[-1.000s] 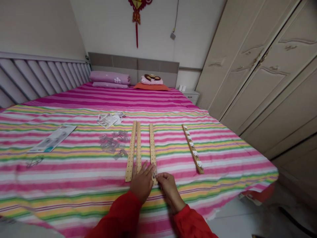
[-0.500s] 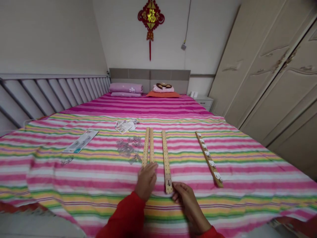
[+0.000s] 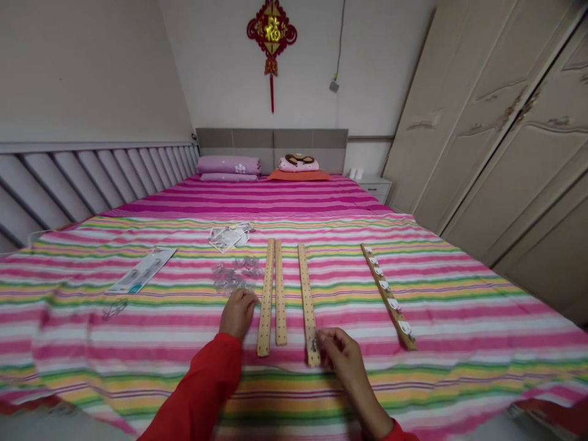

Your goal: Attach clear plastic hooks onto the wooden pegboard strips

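Three perforated wooden strips lie lengthwise on the striped bedspread (image 3: 413,392): a touching pair (image 3: 272,294) and a single strip (image 3: 306,294) just right of them. My right hand (image 3: 337,349) pinches the near end of the single strip, where a small metal hook sits. My left hand (image 3: 237,312) reaches left of the pair toward a heap of clear plastic hooks (image 3: 232,275), its fingers curled at the heap's near edge. A fourth strip (image 3: 388,297), fitted with white hooks, lies farther right.
Small opened packets (image 3: 227,236) lie beyond the hook heap. A long blister card (image 3: 142,269) and a small clear piece (image 3: 113,309) rest on the left. Pillows (image 3: 229,165) sit at the headboard. Wardrobe doors (image 3: 505,135) line the right side; a slatted panel (image 3: 68,184) runs along the left.
My left hand has left the strips' near ends and moved left and forward to the heap of clear hooks. My right hand stays at the single strip's near end.
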`<action>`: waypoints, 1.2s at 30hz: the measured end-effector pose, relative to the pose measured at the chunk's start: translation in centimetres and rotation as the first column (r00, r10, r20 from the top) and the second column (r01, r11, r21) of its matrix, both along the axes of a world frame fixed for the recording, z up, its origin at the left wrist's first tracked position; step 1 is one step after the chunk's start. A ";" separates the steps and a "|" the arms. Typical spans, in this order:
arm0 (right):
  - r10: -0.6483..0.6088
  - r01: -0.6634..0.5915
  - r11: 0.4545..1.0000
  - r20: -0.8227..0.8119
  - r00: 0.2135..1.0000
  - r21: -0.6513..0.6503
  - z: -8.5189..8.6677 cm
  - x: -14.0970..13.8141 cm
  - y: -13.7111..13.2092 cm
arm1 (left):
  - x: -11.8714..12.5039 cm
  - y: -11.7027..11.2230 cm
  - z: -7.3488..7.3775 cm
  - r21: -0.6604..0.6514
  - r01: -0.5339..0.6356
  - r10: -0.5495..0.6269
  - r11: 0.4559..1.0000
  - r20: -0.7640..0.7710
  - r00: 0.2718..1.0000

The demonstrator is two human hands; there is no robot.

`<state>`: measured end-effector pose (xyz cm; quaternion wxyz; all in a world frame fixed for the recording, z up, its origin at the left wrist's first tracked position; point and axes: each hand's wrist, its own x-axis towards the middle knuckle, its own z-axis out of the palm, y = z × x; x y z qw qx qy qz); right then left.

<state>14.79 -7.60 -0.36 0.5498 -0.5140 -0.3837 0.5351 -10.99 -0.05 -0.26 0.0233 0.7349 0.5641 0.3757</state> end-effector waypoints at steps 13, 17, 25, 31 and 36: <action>0.055 -0.055 0.997 0.005 0.998 0.049 0.4 -1.3 0.9 | -0.1 1.5 3.1 -0.344 -0.048 0.336 0.938 0.865 0.373; 0.149 -0.147 0.987 -0.024 0.989 0.063 0.0 -2.2 1.2 | 0.1 1.1 4.1 -0.382 0.051 0.377 0.923 0.922 0.093; 0.166 -0.162 0.985 -0.075 0.983 0.062 0.5 -2.3 1.8 | 2.9 -1.1 6.2 -0.399 0.358 0.452 0.844 0.889 -0.074; 0.130 -0.120 0.988 -0.104 0.986 0.100 2.7 -2.5 1.7 | 7.6 -2.9 5.9 -0.293 0.523 0.529 0.800 0.755 -0.387; 0.065 -0.050 0.988 -0.100 0.993 0.144 3.7 -2.7 1.1 | 11.5 -4.6 4.8 -0.196 0.580 0.548 0.790 0.650 -0.526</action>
